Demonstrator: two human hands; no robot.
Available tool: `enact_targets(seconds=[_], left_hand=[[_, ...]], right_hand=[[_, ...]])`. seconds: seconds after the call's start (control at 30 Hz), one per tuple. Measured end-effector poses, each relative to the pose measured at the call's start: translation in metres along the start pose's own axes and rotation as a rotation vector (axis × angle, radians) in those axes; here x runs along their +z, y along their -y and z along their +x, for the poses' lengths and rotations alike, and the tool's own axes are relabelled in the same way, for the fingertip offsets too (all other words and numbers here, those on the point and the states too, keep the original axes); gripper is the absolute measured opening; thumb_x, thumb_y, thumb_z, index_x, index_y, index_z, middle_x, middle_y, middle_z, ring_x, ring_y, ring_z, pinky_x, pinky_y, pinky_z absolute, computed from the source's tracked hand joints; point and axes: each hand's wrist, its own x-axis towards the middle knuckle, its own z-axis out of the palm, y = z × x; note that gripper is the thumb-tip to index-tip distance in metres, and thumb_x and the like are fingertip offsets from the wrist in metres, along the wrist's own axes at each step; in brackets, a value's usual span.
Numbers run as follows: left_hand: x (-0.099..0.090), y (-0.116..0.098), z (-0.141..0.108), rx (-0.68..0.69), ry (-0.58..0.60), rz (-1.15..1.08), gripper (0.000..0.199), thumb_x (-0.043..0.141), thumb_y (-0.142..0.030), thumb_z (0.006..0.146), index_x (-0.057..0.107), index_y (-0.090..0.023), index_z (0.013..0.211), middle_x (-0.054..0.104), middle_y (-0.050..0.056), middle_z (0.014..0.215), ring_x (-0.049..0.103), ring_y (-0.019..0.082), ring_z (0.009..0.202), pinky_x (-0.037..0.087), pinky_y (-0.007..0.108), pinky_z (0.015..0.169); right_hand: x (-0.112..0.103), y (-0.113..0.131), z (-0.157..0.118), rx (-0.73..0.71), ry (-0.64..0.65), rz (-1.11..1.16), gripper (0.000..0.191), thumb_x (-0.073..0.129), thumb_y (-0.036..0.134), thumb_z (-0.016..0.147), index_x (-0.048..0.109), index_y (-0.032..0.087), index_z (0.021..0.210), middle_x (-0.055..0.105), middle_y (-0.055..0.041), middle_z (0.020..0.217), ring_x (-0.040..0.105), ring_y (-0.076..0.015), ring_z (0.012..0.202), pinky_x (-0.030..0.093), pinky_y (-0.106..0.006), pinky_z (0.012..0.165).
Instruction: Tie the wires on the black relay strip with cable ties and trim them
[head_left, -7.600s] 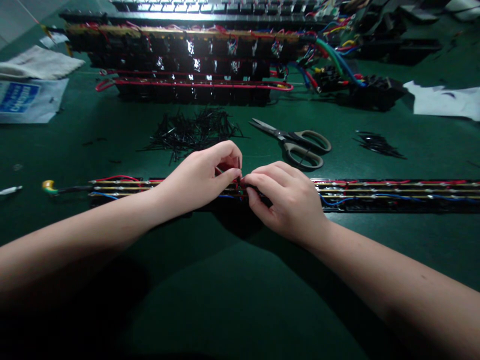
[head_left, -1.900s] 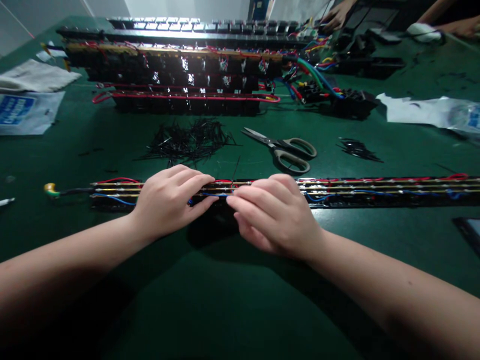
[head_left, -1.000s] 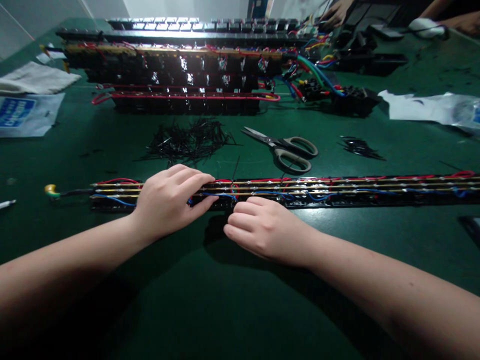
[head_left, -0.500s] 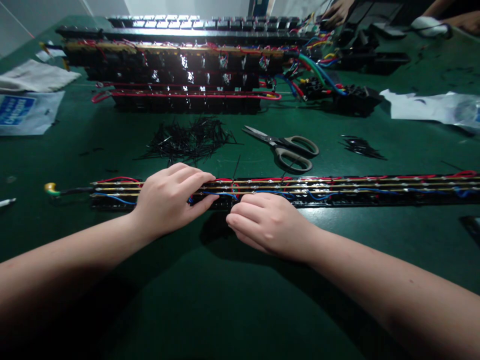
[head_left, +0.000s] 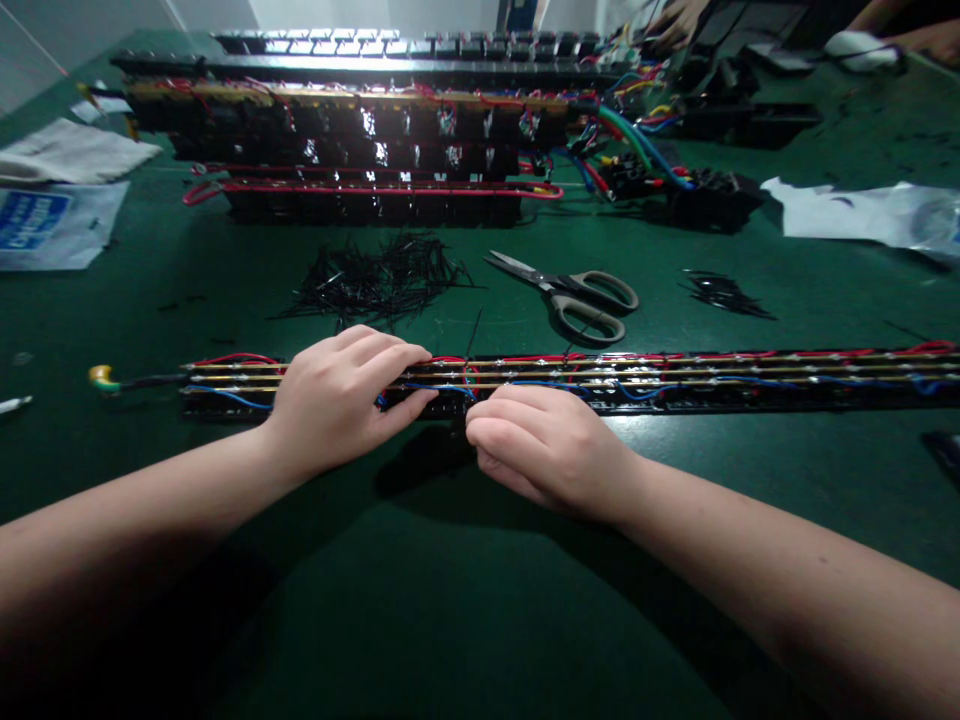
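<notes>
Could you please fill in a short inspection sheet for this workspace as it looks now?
Surface: green tabletop, darkly shadowed at the near side.
Job's things: long black strip assembly with brass-coloured rods, lying across the table and running out of frame at the right.
Clutter: heap of thin black strands, smaller bunch of dark strands, scissors between them.
Hands: left hand rests across the assembly, thumb and fingers apart; right hand curled at its near edge, contents hidden.
Cables: red and blue wires along the assembly; dark lead with a yellow-and-green end at the left.
Surroundings: wired black units behind; co-worker's hand beyond.
</notes>
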Motion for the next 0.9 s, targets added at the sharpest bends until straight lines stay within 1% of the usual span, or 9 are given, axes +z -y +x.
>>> enact_targets(seconds=[0.13, 0.2, 0.33, 0.47, 0.57, 0.67, 0.77, 0.9], left_hand=[[0.001, 0.000, 0.000, 0.004, -0.001, -0.003, 0.025, 0.061, -0.038, 0.094, 0.067, -0.018, 0.107, 0.073, 0.004, 0.100, 0.066, 0.021, 0.090, 0.052, 0.034, 0.078], [0.001, 0.000, 0.000, 0.005, -0.002, -0.002, 0.025, 0.061, -0.038, 0.094, 0.067, -0.018, 0.107, 0.073, 0.004, 0.100, 0.066, 0.021, 0.090, 0.052, 0.034, 0.079], [0.001, 0.000, 0.000, 0.003, -0.004, 0.000, 0.025, 0.060, -0.038, 0.094, 0.067, -0.018, 0.107, 0.073, 0.005, 0.100, 0.066, 0.022, 0.091, 0.052, 0.034, 0.079], [0.001, 0.001, 0.000, 0.002, 0.006, -0.001, 0.024, 0.060, -0.038, 0.094, 0.067, -0.018, 0.107, 0.073, 0.005, 0.101, 0.066, 0.022, 0.092, 0.052, 0.034, 0.080], [0.000, 0.001, 0.000, 0.003, 0.008, -0.004, 0.025, 0.059, -0.038, 0.095, 0.067, -0.018, 0.107, 0.073, 0.005, 0.101, 0.066, 0.022, 0.092, 0.052, 0.034, 0.080], [0.000, 0.001, 0.000, 0.005, 0.003, -0.006, 0.025, 0.058, -0.038, 0.095, 0.067, -0.017, 0.107, 0.073, 0.005, 0.101, 0.066, 0.022, 0.092, 0.052, 0.034, 0.080], [0.000, 0.001, 0.001, 0.009, -0.001, -0.003, 0.025, 0.059, -0.038, 0.095, 0.067, -0.017, 0.107, 0.073, 0.005, 0.101, 0.066, 0.022, 0.092, 0.052, 0.034, 0.080], [0.001, 0.001, 0.001, 0.006, 0.000, -0.002, 0.024, 0.060, -0.038, 0.095, 0.067, -0.018, 0.107, 0.073, 0.004, 0.101, 0.067, 0.022, 0.091, 0.052, 0.034, 0.080]], right_hand=[[-0.003, 0.000, -0.001, -0.017, -0.044, 0.008, 0.020, 0.042, 0.018, 0.101, 0.057, 0.017, 0.114, 0.069, -0.0072, 0.092, 0.062, -0.0165, 0.084, 0.051, -0.030, 0.075], [-0.002, -0.001, -0.002, -0.005, -0.070, 0.022, 0.022, 0.044, 0.017, 0.100, 0.056, 0.017, 0.118, 0.070, -0.0073, 0.096, 0.063, -0.0161, 0.086, 0.052, -0.030, 0.078], [0.005, -0.003, -0.003, 0.043, -0.155, 0.109, 0.025, 0.051, 0.010, 0.095, 0.054, 0.017, 0.118, 0.071, -0.0076, 0.103, 0.065, -0.0157, 0.090, 0.055, -0.031, 0.084], [0.010, -0.005, -0.004, 0.122, -0.204, 0.140, 0.027, 0.052, 0.009, 0.093, 0.055, 0.019, 0.118, 0.072, -0.0062, 0.105, 0.067, -0.0157, 0.093, 0.056, -0.032, 0.084], [0.009, -0.006, -0.005, 0.126, -0.191, 0.147, 0.033, 0.052, 0.009, 0.094, 0.056, 0.017, 0.125, 0.072, -0.0074, 0.106, 0.067, -0.0156, 0.092, 0.056, -0.032, 0.085], [0.006, -0.006, -0.006, 0.102, -0.147, 0.154, 0.034, 0.050, 0.012, 0.096, 0.058, 0.015, 0.130, 0.071, -0.0085, 0.103, 0.066, -0.0157, 0.091, 0.055, -0.032, 0.085], [0.004, -0.007, -0.006, 0.088, -0.124, 0.134, 0.032, 0.050, 0.015, 0.097, 0.062, 0.015, 0.127, 0.070, -0.0082, 0.100, 0.065, -0.0165, 0.090, 0.055, -0.032, 0.082], [0.005, -0.007, -0.005, 0.085, -0.182, 0.140, 0.028, 0.054, 0.013, 0.095, 0.064, 0.013, 0.122, 0.072, -0.0091, 0.099, 0.066, -0.0158, 0.087, 0.056, -0.032, 0.083]])
